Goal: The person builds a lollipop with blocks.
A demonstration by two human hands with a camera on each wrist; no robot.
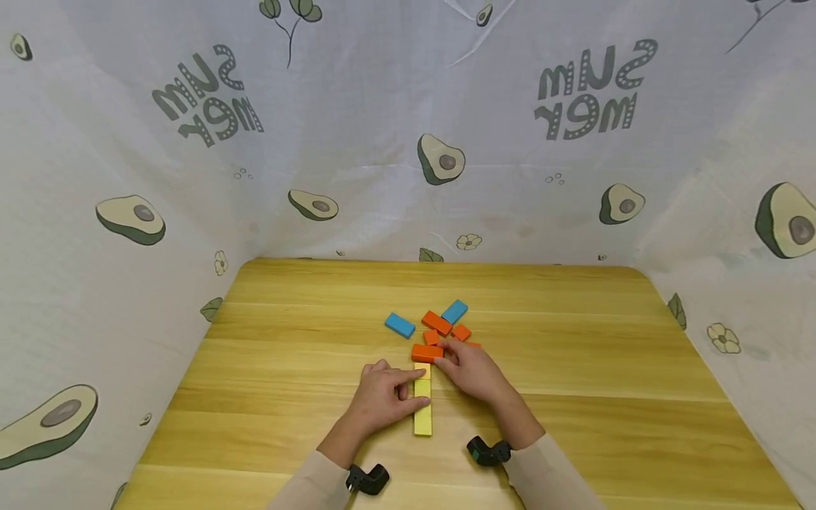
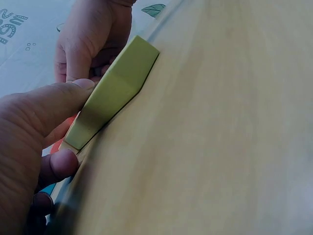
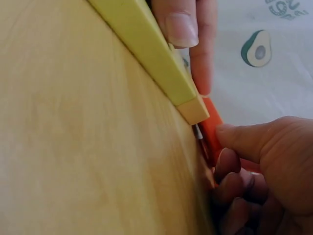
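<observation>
Across the wooden table [image 1: 255, 425] I work from the near side, my wrists angled inward so that both hands sit close together near the middle. My left hand [image 1: 382, 397] slants in with index finger and thumb stretched out onto the yellow row [image 1: 423, 423], pressing rather than gripping, while my right hand [image 1: 473, 370] pinches the red block [image 1: 423, 352] between thumb and fingers. That row runs away from me, its pieces laid end to end; I judge them light, stiff and smooth, hard to break but quick to skid out of line, so a soft fingertip on top should steady them better than a squeeze. Just beyond its far end lies the red block, crosswise, and I have it by its right end, likely a sure hold, though too hard a push might knock the row askew. Whether it touches the pale orange end piece [image 3: 193, 111] I can't tell. Little bigger than a fingertip, two square red-orange pieces [image 1: 461, 331] rest near my right fingers, probably easiest taken by opposite sides.
</observation>
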